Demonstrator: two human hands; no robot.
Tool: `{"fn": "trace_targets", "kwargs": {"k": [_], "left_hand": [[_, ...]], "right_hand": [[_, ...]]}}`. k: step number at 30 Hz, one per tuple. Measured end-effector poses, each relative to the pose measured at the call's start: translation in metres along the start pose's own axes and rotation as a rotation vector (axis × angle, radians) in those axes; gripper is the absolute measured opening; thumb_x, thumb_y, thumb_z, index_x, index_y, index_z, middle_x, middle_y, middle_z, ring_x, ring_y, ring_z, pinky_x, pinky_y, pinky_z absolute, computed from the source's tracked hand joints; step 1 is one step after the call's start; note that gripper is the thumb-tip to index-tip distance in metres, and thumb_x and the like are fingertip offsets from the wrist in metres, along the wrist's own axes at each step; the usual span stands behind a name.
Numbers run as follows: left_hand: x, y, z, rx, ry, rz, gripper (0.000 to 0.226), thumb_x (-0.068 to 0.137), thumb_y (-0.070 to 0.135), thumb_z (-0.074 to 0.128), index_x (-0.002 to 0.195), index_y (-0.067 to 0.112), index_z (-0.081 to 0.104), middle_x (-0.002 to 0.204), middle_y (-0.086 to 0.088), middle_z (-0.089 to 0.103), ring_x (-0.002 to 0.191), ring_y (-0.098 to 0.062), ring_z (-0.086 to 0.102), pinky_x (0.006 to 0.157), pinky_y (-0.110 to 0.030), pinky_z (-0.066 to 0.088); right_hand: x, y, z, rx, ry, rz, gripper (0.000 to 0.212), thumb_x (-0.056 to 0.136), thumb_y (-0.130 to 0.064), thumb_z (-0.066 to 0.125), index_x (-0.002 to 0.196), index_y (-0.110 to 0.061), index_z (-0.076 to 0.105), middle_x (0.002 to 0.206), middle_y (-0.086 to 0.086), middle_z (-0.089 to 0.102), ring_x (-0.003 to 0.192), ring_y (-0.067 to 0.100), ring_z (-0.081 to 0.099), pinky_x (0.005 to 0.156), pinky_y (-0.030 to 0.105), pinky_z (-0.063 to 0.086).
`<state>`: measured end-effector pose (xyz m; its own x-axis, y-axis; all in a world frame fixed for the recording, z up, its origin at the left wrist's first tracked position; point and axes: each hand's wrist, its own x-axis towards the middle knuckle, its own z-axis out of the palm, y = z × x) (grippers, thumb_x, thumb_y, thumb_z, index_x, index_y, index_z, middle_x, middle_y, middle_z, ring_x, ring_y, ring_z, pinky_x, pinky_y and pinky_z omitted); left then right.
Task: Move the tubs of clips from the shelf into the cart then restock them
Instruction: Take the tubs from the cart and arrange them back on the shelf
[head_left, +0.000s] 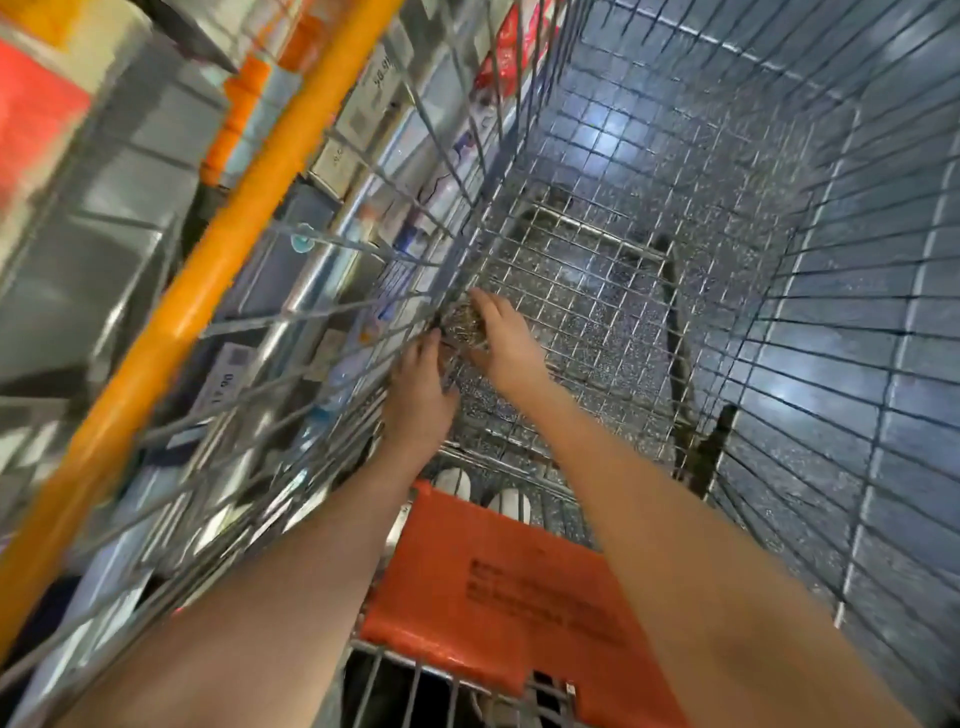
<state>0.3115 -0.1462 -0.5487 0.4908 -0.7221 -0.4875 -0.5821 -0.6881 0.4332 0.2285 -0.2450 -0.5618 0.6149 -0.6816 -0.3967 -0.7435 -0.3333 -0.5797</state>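
Both my arms reach down into the wire cart (727, 291). A small clear tub of clips (465, 325) sits on the cart floor in the near left corner, against the left wire wall. My right hand (506, 340) lies over the tub's right side with fingers curled around it. My left hand (421, 384) is just left of and below the tub, fingertips touching its near edge. Most of the tub is hidden by my hands.
Outside the cart's left wall, an orange shelf upright (208, 275) runs diagonally, with blurred shelves of boxed goods and price tags behind it. The orange child-seat flap (498, 587) lies at the cart's near end. Speckled dark floor shows through the mesh.
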Motion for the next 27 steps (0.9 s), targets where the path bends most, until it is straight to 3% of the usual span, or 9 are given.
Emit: {"fn": "trace_targets", "kwargs": {"k": [6,10,14,18,20,23,25,27], "left_hand": [[0.009,0.002,0.005,0.048,0.068,-0.018,0.055,0.088,0.007,0.058,0.139,0.015,0.038,0.137,-0.008,0.043,0.121,-0.028,0.047,0.091,-0.043,0.046],[0.012,0.003,0.007,0.035,0.081,-0.043,0.051,0.086,0.007,0.061,0.134,0.014,0.043,0.130,-0.011,0.049,0.117,-0.030,0.049,0.091,-0.046,0.048],[0.008,0.008,0.008,-0.051,0.050,-0.039,0.043,0.085,0.026,0.064,0.124,0.016,0.050,0.119,-0.009,0.054,0.108,-0.026,0.053,0.087,-0.045,0.049],[-0.007,0.024,0.001,-0.094,0.015,-0.088,0.049,0.085,0.037,0.064,0.126,0.016,0.049,0.122,-0.013,0.049,0.113,-0.030,0.046,0.089,-0.047,0.047],[-0.016,0.038,-0.009,-0.059,0.010,-0.070,0.049,0.085,0.037,0.063,0.125,0.013,0.050,0.123,-0.016,0.049,0.115,-0.032,0.043,0.092,-0.046,0.042],[-0.032,0.063,-0.031,-0.174,-0.046,-0.057,0.052,0.082,0.024,0.068,0.129,0.011,0.049,0.127,-0.018,0.043,0.120,-0.033,0.040,0.100,-0.044,0.038],[-0.042,0.080,-0.046,-0.278,-0.061,-0.017,0.058,0.078,0.021,0.072,0.130,0.010,0.049,0.123,-0.017,0.043,0.117,-0.032,0.044,0.100,-0.043,0.039],[-0.052,0.097,-0.064,-0.305,-0.055,0.035,0.056,0.077,0.019,0.073,0.128,0.010,0.051,0.119,-0.017,0.043,0.113,-0.031,0.046,0.099,-0.041,0.040]], "right_hand": [[0.001,0.003,-0.001,-0.005,0.026,-0.009,0.075,0.076,-0.014,0.074,0.140,-0.010,0.036,0.130,0.009,0.046,0.115,0.024,0.049,0.091,0.037,0.050],[-0.011,0.010,-0.003,0.004,0.018,0.094,0.070,0.077,-0.027,0.074,0.136,-0.015,0.040,0.122,0.005,0.046,0.107,0.021,0.050,0.083,0.037,0.054],[-0.030,0.014,-0.022,0.055,-0.036,0.173,0.072,0.078,-0.032,0.072,0.138,-0.015,0.037,0.125,0.003,0.041,0.101,0.015,0.051,0.078,0.024,0.051],[-0.056,0.009,-0.047,0.205,-0.041,0.191,0.068,0.078,-0.015,0.073,0.137,-0.012,0.037,0.123,0.005,0.037,0.071,0.002,0.049,0.061,0.004,0.044],[-0.070,0.004,-0.064,0.283,-0.033,0.234,0.067,0.078,-0.009,0.072,0.136,-0.015,0.038,0.118,0.002,0.034,0.073,0.002,0.047,0.058,-0.001,0.040],[-0.089,-0.009,-0.094,0.307,0.016,0.262,0.067,0.077,-0.006,0.072,0.135,-0.019,0.040,0.121,0.005,0.034,0.081,0.004,0.045,0.064,0.002,0.044],[-0.104,-0.022,-0.115,0.313,0.057,0.245,0.071,0.076,-0.007,0.073,0.137,-0.018,0.038,0.125,0.006,0.033,0.092,0.007,0.046,0.084,0.013,0.048],[-0.118,-0.038,-0.141,0.352,0.100,0.242,0.074,0.074,-0.009,0.075,0.138,-0.016,0.038,0.128,0.006,0.032,0.108,0.012,0.044,0.101,0.027,0.043]]}}
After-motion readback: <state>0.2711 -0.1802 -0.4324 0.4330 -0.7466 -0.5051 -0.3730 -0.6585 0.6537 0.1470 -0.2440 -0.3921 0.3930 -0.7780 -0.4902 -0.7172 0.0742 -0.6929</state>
